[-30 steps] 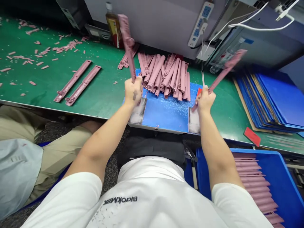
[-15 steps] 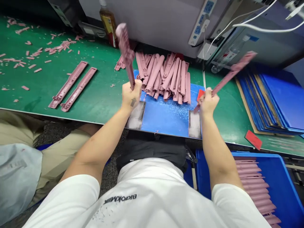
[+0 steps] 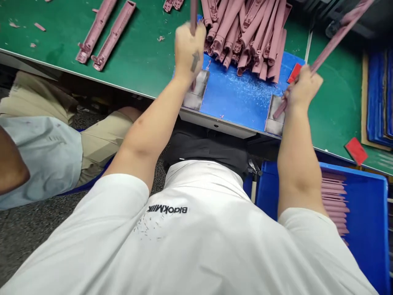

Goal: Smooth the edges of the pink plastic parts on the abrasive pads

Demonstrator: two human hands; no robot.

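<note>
The head camera looks from above the person's own eyes, forward and steeply down along the body. Nearest the lens, the white shirt [image 3: 196, 241] fills the lower half, its lettering upside down in this view. Both arms stretch away up the frame, so the left hand [image 3: 188, 53] and right hand [image 3: 302, 90] lie farther off, in the upper part. The worktop [image 3: 147, 49] crosses the top, seen from above, its front edge slanting down rightward. The upper border crops the pile of pink parts [image 3: 245, 37]. The wide view reaches a neighbour's lap [image 3: 102, 141] at left and looks into a blue bin [image 3: 368, 217] at right.
</note>
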